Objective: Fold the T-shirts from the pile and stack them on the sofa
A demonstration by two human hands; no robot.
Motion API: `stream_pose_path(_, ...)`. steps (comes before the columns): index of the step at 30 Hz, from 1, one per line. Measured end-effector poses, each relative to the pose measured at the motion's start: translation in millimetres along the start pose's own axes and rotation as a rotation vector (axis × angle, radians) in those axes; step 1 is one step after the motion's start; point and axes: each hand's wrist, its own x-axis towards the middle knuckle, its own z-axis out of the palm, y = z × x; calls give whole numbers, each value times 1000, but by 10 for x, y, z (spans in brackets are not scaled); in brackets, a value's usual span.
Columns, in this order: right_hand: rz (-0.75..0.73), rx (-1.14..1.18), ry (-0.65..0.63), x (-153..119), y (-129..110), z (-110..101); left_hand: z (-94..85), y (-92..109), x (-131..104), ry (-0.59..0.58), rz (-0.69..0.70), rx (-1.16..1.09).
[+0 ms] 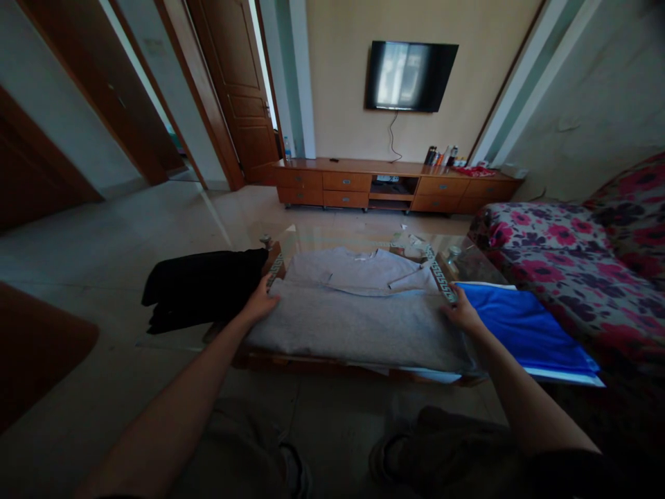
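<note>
A grey shirt [358, 322] lies spread over the glass coffee table, its lower part folded up toward the collar. At its left edge, my left hand [261, 301] touches the cloth with thumb and fingers around the fold's corner. My right hand [462, 310] is at the shirt's right edge in the same way, fingers pinching near the fold. Folded black cloth [205, 287] rests left of my left hand. To the right of my right hand lies a folded blue cloth [524, 326] with a white edge.
The glass table [481, 260] carries a small jar [454, 255] and a crumpled clear wrapper [411, 244]. Behind it stand a low wooden cabinet [346, 181] and a wall television [411, 76]. A floral sofa [561, 256] is on the right.
</note>
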Motion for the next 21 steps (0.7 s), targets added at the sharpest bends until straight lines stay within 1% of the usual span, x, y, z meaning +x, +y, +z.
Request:
stream_pose_path(2,1,-211,-22,45,130,4,-28,-7,42,-34,87,100)
stream_pose_path(3,5,-278,-33,73,183,-14,-39,-10,72,-31,121,140)
stream_pose_path(5,9,-300,-49,125,264,-64,-37,-27,139,-2,150,176)
stream_pose_path(7,27,-272,-38,149,309,-102,-12,-63,204,28,113,152)
stream_pose_path(10,56,-222,-16,126,319,-132,3,-123,288,20,4,-1)
stream_pose_path(13,10,-64,46,87,307,-163,-47,-161,354,-57,-69,-306)
stream_pose_path(15,18,36,73,80,321,-173,-81,-173,371,-85,-99,-433)
stream_pose_path(16,51,48,66,82,338,-167,-86,-177,367,-77,-118,-431)
stream_pose_path(18,134,18,24,92,382,-130,-72,-184,333,-49,-147,-334)
stream_pose_path(21,195,-17,-45,95,428,-53,-33,-194,246,-34,-115,-173)
